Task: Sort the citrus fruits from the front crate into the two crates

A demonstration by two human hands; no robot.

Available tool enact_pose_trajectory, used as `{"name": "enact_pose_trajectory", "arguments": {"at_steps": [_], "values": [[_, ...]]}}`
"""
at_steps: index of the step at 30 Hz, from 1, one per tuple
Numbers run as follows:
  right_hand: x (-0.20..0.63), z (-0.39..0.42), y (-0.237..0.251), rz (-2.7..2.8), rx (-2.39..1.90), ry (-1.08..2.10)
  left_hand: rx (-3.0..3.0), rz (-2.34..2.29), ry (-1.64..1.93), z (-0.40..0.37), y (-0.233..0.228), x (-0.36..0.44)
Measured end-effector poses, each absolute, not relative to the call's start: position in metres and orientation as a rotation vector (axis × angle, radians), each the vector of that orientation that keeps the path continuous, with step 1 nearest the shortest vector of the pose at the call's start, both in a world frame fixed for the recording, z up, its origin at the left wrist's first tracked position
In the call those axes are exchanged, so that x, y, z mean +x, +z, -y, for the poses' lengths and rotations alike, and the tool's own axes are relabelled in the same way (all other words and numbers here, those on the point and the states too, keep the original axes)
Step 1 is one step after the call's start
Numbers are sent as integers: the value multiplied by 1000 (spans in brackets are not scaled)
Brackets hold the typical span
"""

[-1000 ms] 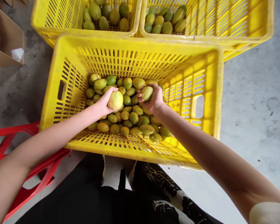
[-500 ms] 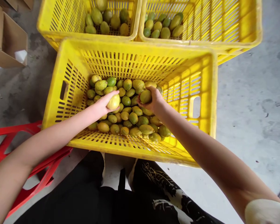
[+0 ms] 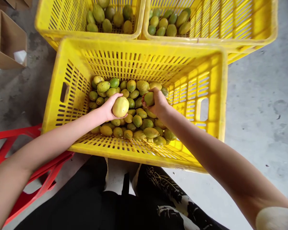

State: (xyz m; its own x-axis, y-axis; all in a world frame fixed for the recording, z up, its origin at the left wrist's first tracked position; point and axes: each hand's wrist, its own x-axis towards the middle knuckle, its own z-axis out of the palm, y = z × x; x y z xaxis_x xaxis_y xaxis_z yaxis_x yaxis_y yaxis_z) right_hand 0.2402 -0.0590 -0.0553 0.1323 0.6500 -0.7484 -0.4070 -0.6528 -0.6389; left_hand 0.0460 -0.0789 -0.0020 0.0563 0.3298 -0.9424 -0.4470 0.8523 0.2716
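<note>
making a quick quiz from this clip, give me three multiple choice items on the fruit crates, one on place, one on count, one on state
1. Where does the pile of green and yellow oval fruits lie?
A. in the near yellow slotted plastic crate
B. on the grey concrete floor
C. in the brown cardboard box

2. How many yellow crates show?
A. one
B. two
C. three

3. What does the left hand do?
A. rests open on the rim
B. grips a pale yellow round fruit
C. hangs outside the crate

Answers: 1 A, the fruits sit on the crate's floor; 2 C, two more stand behind the near one; 3 B, the fingers wrap the fruit.
</note>
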Motion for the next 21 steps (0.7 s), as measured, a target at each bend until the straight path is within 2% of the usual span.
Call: {"name": "enact_pose_trajectory", "arguments": {"at_steps": [4,17,21], "values": [[231,58,-43,2,-1638,1634,-47,-1358,559,79,-2,46],[233,51,-15,-54,-1532,1739,-133,-1442,749,71,-9,40],[236,49,-20,-122,-1610,1598,-156,-1428,761,71,-6,41]]}}
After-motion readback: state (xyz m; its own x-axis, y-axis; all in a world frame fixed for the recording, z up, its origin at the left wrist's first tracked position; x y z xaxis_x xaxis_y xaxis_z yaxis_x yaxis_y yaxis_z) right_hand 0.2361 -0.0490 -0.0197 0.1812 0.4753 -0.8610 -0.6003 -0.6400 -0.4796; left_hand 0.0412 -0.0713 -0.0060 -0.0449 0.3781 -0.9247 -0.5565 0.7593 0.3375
